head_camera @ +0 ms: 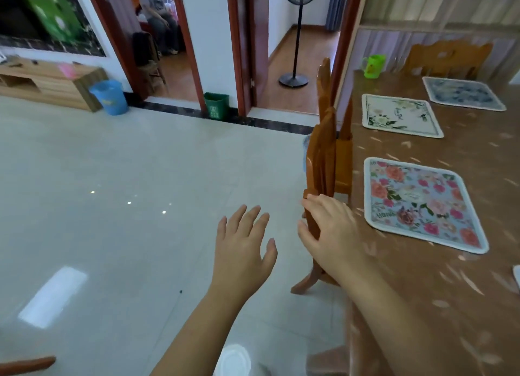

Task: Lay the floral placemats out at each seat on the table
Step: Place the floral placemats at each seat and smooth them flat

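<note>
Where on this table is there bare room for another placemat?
Widest bare patch: the near tabletop, this side of the pink floral placemat. A narrower strip lies between that mat and the white-and-green placemat. The far end is crowded by the blue placemat and green cup.

A pale glossy tiled floor (pixel 112 206) mirrors patches of light and ends at a dark stone strip (pixel 267 122) below a white wall (pixel 208 37). Two doorways framed in red-brown wood (pixel 242 51) open onto wooden flooring, and a black pedestal fan (pixel 298 32) stands in the right one. A low light-wood cabinet (pixel 47 82), a blue plastic bin (pixel 108 96) and a small green bin (pixel 216 105) stand along the wall. Against the brown leaf-patterned surface (pixel 422 305) stand orange-brown wooden chairs (pixel 320 161).
</note>
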The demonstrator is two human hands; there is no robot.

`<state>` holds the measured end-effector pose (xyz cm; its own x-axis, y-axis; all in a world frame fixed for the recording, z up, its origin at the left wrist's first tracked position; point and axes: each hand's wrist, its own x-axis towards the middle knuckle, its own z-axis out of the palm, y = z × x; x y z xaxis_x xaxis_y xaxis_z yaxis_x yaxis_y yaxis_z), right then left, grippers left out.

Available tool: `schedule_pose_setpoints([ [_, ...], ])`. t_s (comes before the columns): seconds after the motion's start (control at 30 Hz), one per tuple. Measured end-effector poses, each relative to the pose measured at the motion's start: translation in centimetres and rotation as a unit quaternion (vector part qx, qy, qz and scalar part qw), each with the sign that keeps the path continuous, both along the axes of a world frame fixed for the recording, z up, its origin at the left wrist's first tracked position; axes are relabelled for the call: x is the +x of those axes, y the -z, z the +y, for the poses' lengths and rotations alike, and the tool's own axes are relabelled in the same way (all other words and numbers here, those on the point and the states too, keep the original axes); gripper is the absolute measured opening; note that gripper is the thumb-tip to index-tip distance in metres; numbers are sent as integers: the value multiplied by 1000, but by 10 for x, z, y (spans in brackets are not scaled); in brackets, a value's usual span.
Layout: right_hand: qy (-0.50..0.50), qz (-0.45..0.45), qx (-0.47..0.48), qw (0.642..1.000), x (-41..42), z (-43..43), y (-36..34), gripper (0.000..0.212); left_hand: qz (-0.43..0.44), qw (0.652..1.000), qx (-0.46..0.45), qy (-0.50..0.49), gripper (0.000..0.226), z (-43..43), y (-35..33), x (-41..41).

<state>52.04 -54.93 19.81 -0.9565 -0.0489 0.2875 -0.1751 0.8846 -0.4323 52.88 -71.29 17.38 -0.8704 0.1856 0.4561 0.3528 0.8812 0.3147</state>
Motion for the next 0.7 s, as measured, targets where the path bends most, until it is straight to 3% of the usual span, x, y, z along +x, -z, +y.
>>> schedule_pose_setpoints([
  [0.2, 14, -25, -8, 1000, -44, -25, -2, 37, -16, 999, 9, 30, 40, -21, 4, -52],
  [0.7, 175, 10, 38, 984, -202, -105, 3, 38, -40, 982, 1, 186, 42, -87, 11, -253],
])
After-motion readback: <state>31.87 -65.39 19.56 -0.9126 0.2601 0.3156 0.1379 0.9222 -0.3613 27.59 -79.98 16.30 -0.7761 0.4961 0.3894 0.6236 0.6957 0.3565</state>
